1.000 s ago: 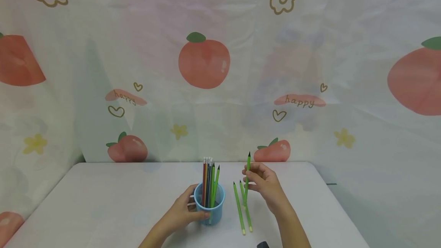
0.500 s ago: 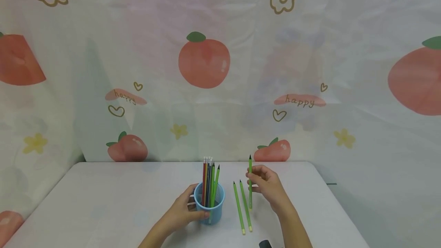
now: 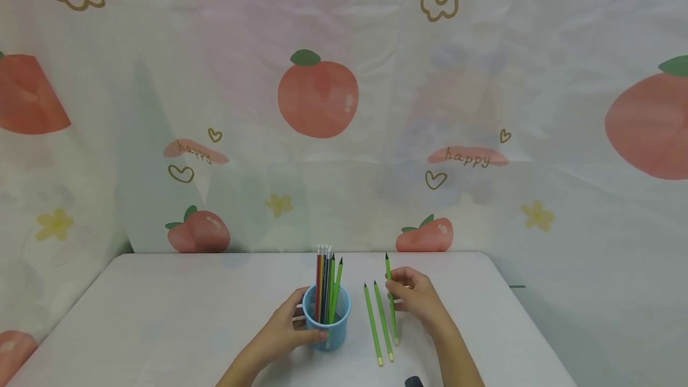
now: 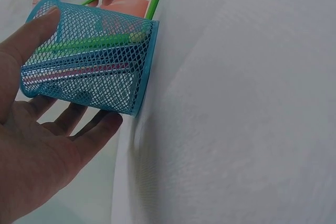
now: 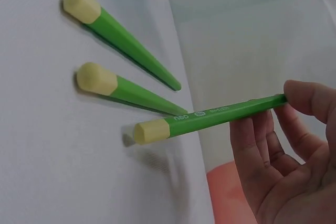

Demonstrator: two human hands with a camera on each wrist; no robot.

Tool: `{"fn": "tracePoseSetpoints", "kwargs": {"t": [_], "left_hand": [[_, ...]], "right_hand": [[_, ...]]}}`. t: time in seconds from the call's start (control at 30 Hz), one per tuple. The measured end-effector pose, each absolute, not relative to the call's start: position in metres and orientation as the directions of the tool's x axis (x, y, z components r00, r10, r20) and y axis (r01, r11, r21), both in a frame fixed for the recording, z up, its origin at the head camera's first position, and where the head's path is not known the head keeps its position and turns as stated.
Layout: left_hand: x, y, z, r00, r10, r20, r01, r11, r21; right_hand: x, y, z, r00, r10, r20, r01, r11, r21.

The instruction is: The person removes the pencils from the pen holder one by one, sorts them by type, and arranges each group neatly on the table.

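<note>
My left hand (image 3: pixel 283 332) grips a light blue mesh pencil cup (image 3: pixel 338 337), thumb on the near side and fingers along the far side. Several pencils stand in the cup: a bundle of dark and coloured pencils (image 3: pixel 323 285) with erasers up, and green pencils (image 3: pixel 337 291) with black tips up. To the right of the cup, my right hand (image 3: pixel 421 298) pinches a tilted green pencil (image 5: pixel 210 120) between thumb and fingers. Its black point is up; its pale yellow end is low, close to the tabletop. Beside it, two more green pencils (image 5: pixel 131 48) lie roughly parallel on the table.
The white table (image 3: pixel 177 309) extends on both sides of the hands. A dark object (image 3: pixel 413 381) shows at the bottom edge near my right forearm. Behind the table hangs a pale cloth (image 3: pixel 355 196) printed with fruit and flowers.
My right hand has lowered the green pencil and brought its pale end nearer to me, beside the two lying pencils. The left hand and the cup have stayed in place.
</note>
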State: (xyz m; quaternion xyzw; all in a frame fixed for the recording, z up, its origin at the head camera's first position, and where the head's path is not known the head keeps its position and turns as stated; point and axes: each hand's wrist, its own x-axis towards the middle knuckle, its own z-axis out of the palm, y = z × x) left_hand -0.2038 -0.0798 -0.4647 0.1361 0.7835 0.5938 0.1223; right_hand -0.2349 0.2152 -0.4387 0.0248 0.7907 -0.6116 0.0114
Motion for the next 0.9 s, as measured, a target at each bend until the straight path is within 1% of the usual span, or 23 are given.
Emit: {"fn": "tracePoseSetpoints", "kwargs": {"t": [0.27, 0.5, 0.9], "left_hand": [[-0.203, -0.08, -0.465, -0.932, 0.359, -0.05, 0.051, 0.267, 0.962], [-0.204, -0.08, -0.466, -0.932, 0.359, -0.044, 0.054, 0.259, 0.964], [-0.205, -0.08, -0.465, -0.933, 0.359, -0.032, 0.067, 0.259, 0.963]], "right_hand": [[-0.236, 0.217, -0.449, -0.995, 0.044, -0.087, 0.096, 0.279, -0.956], [-0.238, 0.217, -0.455, -0.992, 0.064, -0.111, 0.125, 0.304, -0.945], [-0.241, 0.221, -0.466, -0.989, 0.039, -0.144, 0.149, 0.329, -0.933]]}}
